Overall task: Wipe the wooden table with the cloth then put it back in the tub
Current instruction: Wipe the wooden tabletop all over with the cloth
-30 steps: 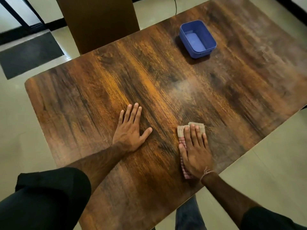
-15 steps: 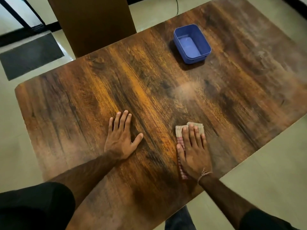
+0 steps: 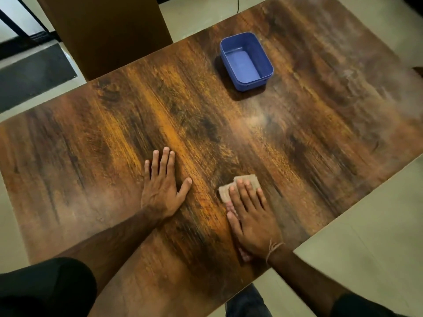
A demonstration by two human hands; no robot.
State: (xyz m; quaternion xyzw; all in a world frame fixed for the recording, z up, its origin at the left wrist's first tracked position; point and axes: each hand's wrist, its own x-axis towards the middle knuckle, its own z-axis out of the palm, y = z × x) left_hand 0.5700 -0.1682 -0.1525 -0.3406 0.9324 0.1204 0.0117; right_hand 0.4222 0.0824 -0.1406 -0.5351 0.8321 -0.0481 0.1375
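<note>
My right hand (image 3: 250, 219) lies flat on a beige and pink checked cloth (image 3: 229, 191), pressing it onto the wooden table (image 3: 114, 138) near the front edge. Most of the cloth is hidden under the palm; its far corner shows past my fingertips. My left hand (image 3: 163, 188) rests flat on the bare wood a short way to the left, fingers spread, holding nothing. A blue plastic tub (image 3: 266, 59) stands empty on the far half of the table, well beyond the cloth.
A brown chair back (image 3: 107, 33) stands against the table's far edge at the left. A dark mat (image 3: 29, 76) lies on the pale tiled floor (image 3: 366, 248) beyond. The table's front edge runs diagonally just behind my right wrist.
My right hand has slid the cloth a little left and toward me; its wrist now angles more. My left hand stays planted. The view has shifted, so the tub appears lower.
</note>
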